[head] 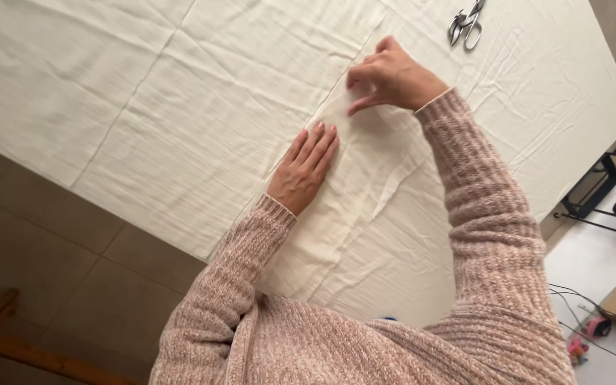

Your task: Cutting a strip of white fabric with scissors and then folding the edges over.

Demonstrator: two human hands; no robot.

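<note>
A wide sheet of cream cloth point(180, 107), crinkled and lightly creased, covers a desk and fills most of the upper frame, running on a slant from upper left to right. A long folded strip of the same cloth runs from the centre down toward the person's chest at the bottom.

The left hand point(304, 170), just left of centre, lies flat and open on the strip, fingers together and straight, pressing it down. The right hand point(392, 77), above it near the top centre, is curled, thumb and fingertips pinching the upper end of the fold.

Both arms wear a chunky ribbed knit sweater point(493, 235) in mottled pink and beige.

Small metal scissors point(467, 23) with looped handles lie on the cloth at the top right, well apart from the hands.

Brown floor tiles point(73, 264) show at lower left. A black metal frame point(607, 185) stands at the right edge.
</note>
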